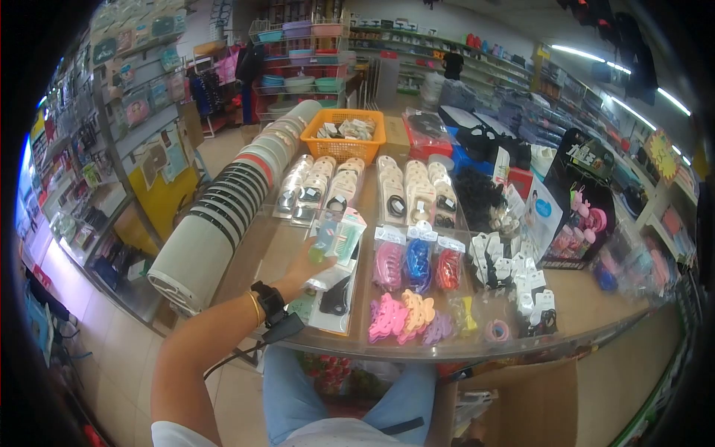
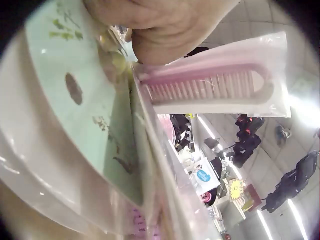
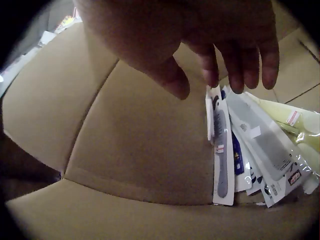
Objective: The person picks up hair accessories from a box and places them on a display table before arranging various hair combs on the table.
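Note:
My left hand (image 1: 307, 268) reaches over the display table and holds several packaged combs in a bunch. A pink comb (image 2: 210, 86) in a clear sleeve sticks out beside the fingers in the left wrist view, next to a pale green printed card (image 2: 82, 95). A green comb (image 1: 346, 244) on its card shows in the head view. My right hand (image 3: 200, 45) hangs inside a cardboard box (image 3: 145, 145), fingers loose and holding nothing. Just below its fingertips, a grey handled comb (image 3: 221, 155) on a white card stands among other flat packs (image 3: 267, 145).
Claw clips (image 1: 402, 316), bagged clips (image 1: 418, 261) and carded hair ties (image 1: 417, 194) lie on the table. An orange basket (image 1: 313, 138) stands at the back. A long roll (image 1: 223, 223) lies along the left edge. The box (image 1: 536, 395) sits below the front edge at right.

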Demonstrator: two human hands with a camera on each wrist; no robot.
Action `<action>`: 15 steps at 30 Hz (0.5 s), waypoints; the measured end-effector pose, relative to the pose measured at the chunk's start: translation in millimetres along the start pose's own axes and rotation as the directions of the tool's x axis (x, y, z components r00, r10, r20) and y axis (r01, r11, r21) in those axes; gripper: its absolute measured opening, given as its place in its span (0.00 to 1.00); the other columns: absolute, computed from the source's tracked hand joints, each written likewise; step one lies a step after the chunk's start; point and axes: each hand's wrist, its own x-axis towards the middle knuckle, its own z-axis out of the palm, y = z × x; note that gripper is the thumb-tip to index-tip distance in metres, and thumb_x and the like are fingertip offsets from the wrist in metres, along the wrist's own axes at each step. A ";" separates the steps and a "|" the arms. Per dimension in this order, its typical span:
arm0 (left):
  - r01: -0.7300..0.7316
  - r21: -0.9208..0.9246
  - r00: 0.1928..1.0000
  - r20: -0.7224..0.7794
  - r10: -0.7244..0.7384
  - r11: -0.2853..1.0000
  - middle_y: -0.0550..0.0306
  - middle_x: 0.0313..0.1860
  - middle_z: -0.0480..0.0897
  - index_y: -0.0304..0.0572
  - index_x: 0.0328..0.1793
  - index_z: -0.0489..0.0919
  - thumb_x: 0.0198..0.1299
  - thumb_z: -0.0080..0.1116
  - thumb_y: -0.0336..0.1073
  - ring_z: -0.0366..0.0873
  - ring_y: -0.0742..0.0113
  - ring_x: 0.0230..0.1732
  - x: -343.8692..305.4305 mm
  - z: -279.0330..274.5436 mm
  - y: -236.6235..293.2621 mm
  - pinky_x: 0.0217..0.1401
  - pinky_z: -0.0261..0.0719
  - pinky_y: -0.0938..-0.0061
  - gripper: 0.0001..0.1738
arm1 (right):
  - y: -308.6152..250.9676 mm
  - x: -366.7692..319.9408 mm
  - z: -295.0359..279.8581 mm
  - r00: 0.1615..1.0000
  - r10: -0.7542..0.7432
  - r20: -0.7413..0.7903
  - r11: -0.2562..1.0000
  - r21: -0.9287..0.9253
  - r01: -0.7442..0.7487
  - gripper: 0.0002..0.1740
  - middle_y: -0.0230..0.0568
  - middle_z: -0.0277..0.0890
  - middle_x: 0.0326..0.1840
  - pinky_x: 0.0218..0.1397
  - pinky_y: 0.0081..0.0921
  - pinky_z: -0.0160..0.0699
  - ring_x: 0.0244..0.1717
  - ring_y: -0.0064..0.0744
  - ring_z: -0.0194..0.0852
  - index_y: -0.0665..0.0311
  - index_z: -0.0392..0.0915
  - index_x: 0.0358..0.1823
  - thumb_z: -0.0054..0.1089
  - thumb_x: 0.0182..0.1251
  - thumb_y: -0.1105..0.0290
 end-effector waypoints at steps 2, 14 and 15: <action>-0.006 -0.009 1.000 0.006 0.006 1.000 0.47 0.54 0.71 0.44 0.66 0.58 0.45 0.66 0.48 0.70 0.60 0.54 -3.2 -5.8 4.5 0.53 0.69 0.70 0.44 | 7.6 19.9 -2.5 0.998 -0.061 -0.026 0.998 0.033 0.062 0.16 0.41 0.71 0.38 0.42 0.31 0.67 0.39 0.33 0.68 0.67 0.73 0.42 0.51 0.57 0.63; -0.054 -0.187 0.991 0.108 0.075 0.981 0.53 0.50 0.73 0.34 0.67 0.53 0.58 0.56 0.35 0.72 0.75 0.45 -73.7 6.4 134.0 0.44 0.73 0.82 0.35 | -193.0 -123.1 12.7 0.888 -0.429 0.167 0.857 0.385 0.341 0.12 0.33 0.71 0.30 0.31 0.17 0.66 0.30 0.20 0.67 0.67 0.71 0.41 0.56 0.55 0.75; -0.055 -0.186 0.990 0.116 0.077 0.981 0.53 0.50 0.73 0.34 0.67 0.53 0.58 0.56 0.35 0.72 0.75 0.45 -81.2 14.1 143.3 0.44 0.73 0.82 0.35 | -224.4 -151.0 16.3 0.873 -0.435 0.219 0.855 0.405 0.324 0.13 0.35 0.72 0.32 0.34 0.18 0.69 0.32 0.22 0.69 0.67 0.70 0.43 0.56 0.55 0.76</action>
